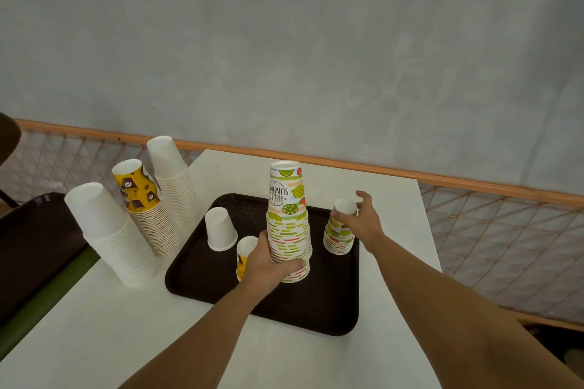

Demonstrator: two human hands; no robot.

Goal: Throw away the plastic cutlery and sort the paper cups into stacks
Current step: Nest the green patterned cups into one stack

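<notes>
Left hand [271, 268] wraps base of tall fruit-print cup stack [287, 218], axis vertical, cups mouth-down on tray [218, 281]; right hand [366, 224] pinches inverted white cup [345, 208] atop short fruit-print stack [338, 238].

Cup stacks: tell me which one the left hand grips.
The tall lime-print stack on the tray; the left hand wraps its base. The right hand holds the shorter lime-print stack.

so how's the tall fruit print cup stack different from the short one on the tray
The tall fruit-print stack stands far higher than the short fruit-print stack. The left hand grips the tall stack near its base; the right hand holds the short stack at its top. Both are upside down on the dark tray.
</notes>
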